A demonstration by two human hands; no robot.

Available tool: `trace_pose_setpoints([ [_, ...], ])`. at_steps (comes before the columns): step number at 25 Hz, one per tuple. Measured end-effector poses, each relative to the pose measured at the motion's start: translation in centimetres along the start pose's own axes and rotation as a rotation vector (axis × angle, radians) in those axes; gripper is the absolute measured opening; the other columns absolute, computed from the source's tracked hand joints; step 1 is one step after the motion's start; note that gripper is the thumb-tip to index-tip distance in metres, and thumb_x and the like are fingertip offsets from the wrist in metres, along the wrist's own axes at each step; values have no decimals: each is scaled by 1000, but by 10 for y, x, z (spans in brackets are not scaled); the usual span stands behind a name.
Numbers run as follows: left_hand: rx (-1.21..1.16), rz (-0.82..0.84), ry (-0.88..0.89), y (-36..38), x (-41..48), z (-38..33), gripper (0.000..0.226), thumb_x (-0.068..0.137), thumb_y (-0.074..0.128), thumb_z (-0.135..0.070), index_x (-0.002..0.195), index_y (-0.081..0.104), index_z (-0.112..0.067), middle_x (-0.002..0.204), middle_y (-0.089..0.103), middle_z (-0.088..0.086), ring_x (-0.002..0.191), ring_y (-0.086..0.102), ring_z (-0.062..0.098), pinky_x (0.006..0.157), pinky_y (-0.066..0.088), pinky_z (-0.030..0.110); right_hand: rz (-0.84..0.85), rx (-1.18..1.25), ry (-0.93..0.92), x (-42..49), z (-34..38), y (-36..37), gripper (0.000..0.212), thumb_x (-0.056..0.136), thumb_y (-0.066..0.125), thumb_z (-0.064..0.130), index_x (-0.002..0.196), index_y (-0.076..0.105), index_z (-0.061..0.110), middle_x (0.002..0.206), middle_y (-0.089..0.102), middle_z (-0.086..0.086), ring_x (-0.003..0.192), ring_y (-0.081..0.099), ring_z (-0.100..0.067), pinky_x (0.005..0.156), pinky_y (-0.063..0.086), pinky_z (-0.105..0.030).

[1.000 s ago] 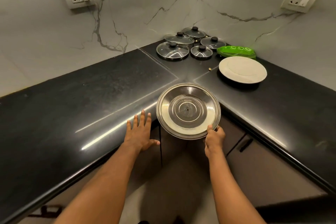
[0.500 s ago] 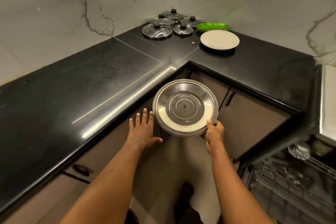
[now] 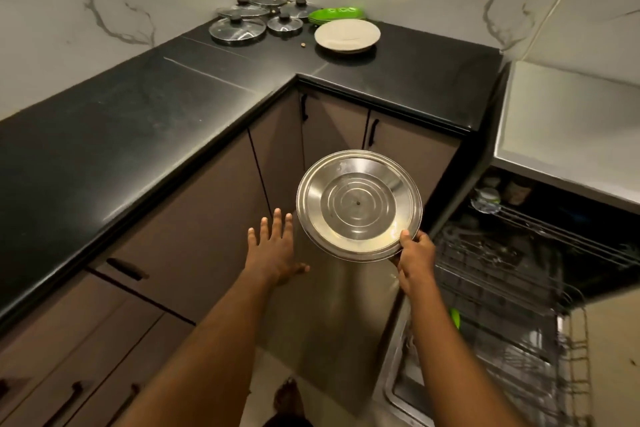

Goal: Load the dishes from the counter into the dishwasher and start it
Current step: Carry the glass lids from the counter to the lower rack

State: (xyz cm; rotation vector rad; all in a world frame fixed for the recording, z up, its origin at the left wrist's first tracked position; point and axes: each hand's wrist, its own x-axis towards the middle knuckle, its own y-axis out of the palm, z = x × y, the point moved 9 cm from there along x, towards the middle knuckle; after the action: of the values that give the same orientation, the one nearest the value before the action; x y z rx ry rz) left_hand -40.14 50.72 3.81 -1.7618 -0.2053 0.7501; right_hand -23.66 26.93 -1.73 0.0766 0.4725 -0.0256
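A round stainless-steel plate with concentric rings [image 3: 358,204] is held in the air in front of the brown cabinet doors [image 3: 194,218], clear of the black polished stone worktop [image 3: 138,121]. It is pinched at its near right rim by the right hand [image 3: 415,255], with the thumb laid on the upper face. The hollow face is tilted up towards the camera. As the plate is round, no long axis is to be reckoned with, only this tilt. The left hand [image 3: 273,250] is spread wide beside the plate's left edge, fingers straight, and nothing is held in it. Whether it touches the cabinet front cannot be told.

The open dishwasher [image 3: 401,392] lies to the right of the plate and below it, on the side of the right hand, which is judged the nearer. A carry rightward and down is called for, with the plate probably turned on edge.

In the pulled-out lower wire rack [image 3: 502,340] a green item [image 3: 455,318] is seen. A pale cup-like thing [image 3: 486,199] sits higher up, and the rest is too blurred to name.

At the worktop's far corner a cluster of glass lids with black knobs [image 3: 237,29], a stack of green plates [image 3: 336,14] and a white round plate [image 3: 347,35] are yet to be loaded.
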Motion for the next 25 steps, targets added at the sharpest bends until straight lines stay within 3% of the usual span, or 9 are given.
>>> trace_pose_setpoints([
  [4,0,54,-23,45,-46,-43,115,85,61,-62,154,-18,-15,160,-26,9,149,-16,34,119,-3,56,6,-10,-34,-6,-1,-82,11,97,52,4,102,58,11,100,64,-16,90,60,-28,91,50,-51],
  [10,28,60,8,96,-118,-128,114,86,59,-64,154,-19,-15,160,-26,11,149,-14,34,120,-2,55,-7,1,-31,-19,-7,-205,17,98,50,5,90,56,19,100,63,-13,90,60,-24,84,51,-39],
  [15,72,46,40,110,-153,-172,115,85,60,-62,154,-17,-14,161,-23,12,149,-14,35,119,-2,55,-38,-12,26,-36,-23,-275,9,98,51,10,101,56,16,107,64,-16,100,64,-32,90,54,-48],
  [18,79,65,83,130,-169,-203,114,86,61,-60,154,-17,-13,161,-22,12,149,-14,36,119,-3,55,-70,-17,39,-47,-32,-321,17,99,51,12,115,55,11,112,63,-18,102,64,-33,89,54,-51],
  [21,84,96,125,156,-183,-231,113,86,62,-59,155,-15,-14,161,-21,13,149,-12,36,119,-3,55,-126,-30,49,-62,-46,-363,13,97,53,13,110,56,14,112,64,-20,99,64,-32,87,54,-56],
  [25,139,195,182,203,-207,-277,112,87,59,-62,155,-16,-13,161,-21,13,150,-13,35,119,-2,54,-195,-36,93,-75,-54,-431,9,96,54,11,99,58,19,102,65,-8,97,64,-30,86,54,-56],
])
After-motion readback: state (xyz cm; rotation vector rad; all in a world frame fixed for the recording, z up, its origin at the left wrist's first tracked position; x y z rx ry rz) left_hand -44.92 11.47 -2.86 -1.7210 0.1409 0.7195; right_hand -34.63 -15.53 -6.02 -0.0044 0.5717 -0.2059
